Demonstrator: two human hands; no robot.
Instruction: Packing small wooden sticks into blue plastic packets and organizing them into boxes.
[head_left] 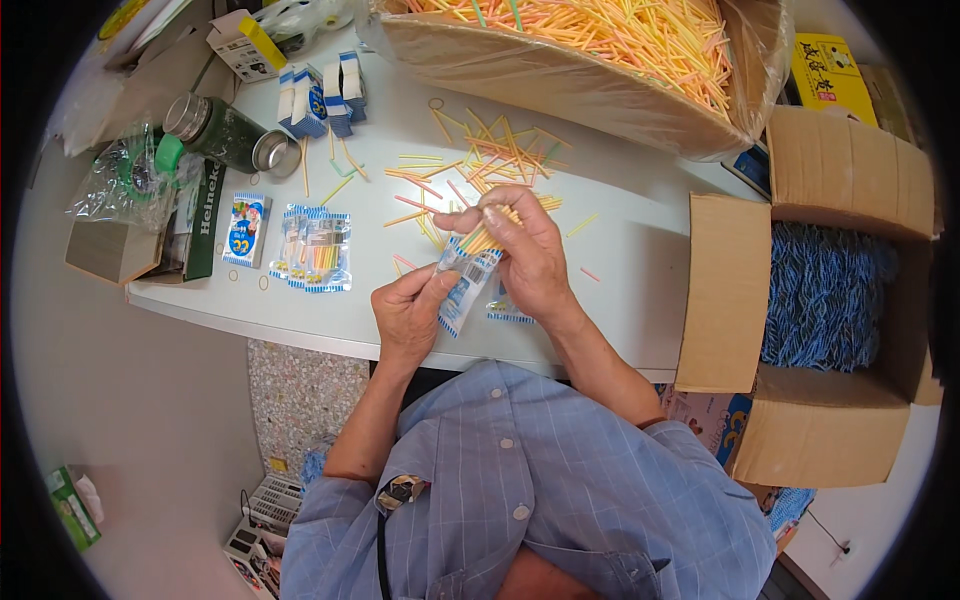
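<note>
My left hand [408, 308] pinches the side of a small see-through pouch [458, 305] with blue-and-white printing, held tilted above the table's near edge. My right hand [533, 255] grips a bundle of thin yellow and orange sticks [484, 236]; their lower ends are at the pouch's mouth, and how deep they reach in is hidden. Another pouch [510, 308] lies under my right wrist. Beyond my hands is a loose pile of yellow, orange, pink and green sticks [510, 150]. To the left lie several overlapping pouches with sticks inside [318, 250].
A plastic-lined carton [580, 105] full of sticks stands at the back. An open carton [725, 300] of blue packaging sits right. On the left are a small blue-and-white pack [245, 230], stacked blue-and-white packs [345, 90], a dark flask [228, 135] and a green box [205, 220].
</note>
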